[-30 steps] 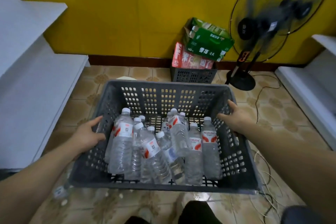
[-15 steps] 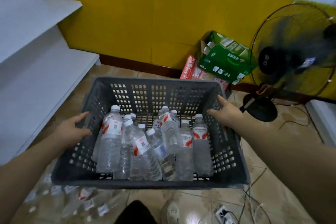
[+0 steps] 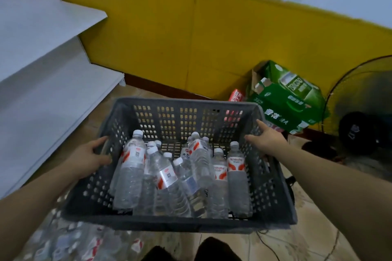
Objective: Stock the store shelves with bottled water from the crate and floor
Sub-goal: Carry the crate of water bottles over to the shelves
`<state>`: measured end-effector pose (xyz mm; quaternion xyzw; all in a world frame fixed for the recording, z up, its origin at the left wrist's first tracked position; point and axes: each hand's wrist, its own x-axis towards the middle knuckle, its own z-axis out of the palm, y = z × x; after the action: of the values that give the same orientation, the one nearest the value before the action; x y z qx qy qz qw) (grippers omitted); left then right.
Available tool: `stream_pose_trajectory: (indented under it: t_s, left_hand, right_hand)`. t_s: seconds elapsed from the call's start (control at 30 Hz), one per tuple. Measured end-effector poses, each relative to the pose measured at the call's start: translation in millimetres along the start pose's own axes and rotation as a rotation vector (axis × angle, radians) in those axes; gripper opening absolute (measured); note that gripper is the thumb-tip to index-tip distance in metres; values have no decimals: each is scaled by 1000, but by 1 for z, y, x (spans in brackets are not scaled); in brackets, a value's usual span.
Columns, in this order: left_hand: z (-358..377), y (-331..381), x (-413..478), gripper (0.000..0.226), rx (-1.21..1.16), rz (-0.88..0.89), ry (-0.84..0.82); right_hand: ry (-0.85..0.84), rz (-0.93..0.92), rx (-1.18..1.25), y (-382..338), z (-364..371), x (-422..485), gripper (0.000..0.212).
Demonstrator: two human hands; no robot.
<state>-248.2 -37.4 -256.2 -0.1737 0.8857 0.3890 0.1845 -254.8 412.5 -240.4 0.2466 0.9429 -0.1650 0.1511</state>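
Note:
A dark grey perforated plastic crate (image 3: 169, 223) is held up in front of me above the tiled floor. Several clear water bottles (image 3: 165, 178) with white caps and red-and-white labels stand and lean inside it. My left hand (image 3: 90, 158) grips the crate's left rim, thumb over the edge. My right hand (image 3: 266, 139) grips the right rim near the far corner. More bottles (image 3: 70, 241) lie blurred on the floor under the crate's near left corner. White store shelves (image 3: 42, 82) stand at the left.
A yellow wall (image 3: 191, 38) runs behind. A green carton (image 3: 286, 99) and a red pack (image 3: 236, 96) sit beyond the crate at the right. A black standing fan (image 3: 360, 125) is at the far right, with cables (image 3: 269, 246) on the floor.
The crate has stayed in both hands while the view has swung left toward the shelves. The fan has slid to the right edge and more floor bottles show below.

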Motion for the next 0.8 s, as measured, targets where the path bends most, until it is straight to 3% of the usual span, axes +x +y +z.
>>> stream_pose_trajectory:
  t_s: [0.43,0.8]
  left_hand:
    - [-20,118,124,71,-29,-18,175]
    - [-62,170,238,74,-81,-96,141]
  right_hand:
    - [8,-129,29,-97,-70,188,86]
    - [3,-142,60,-188,-101,304,85]
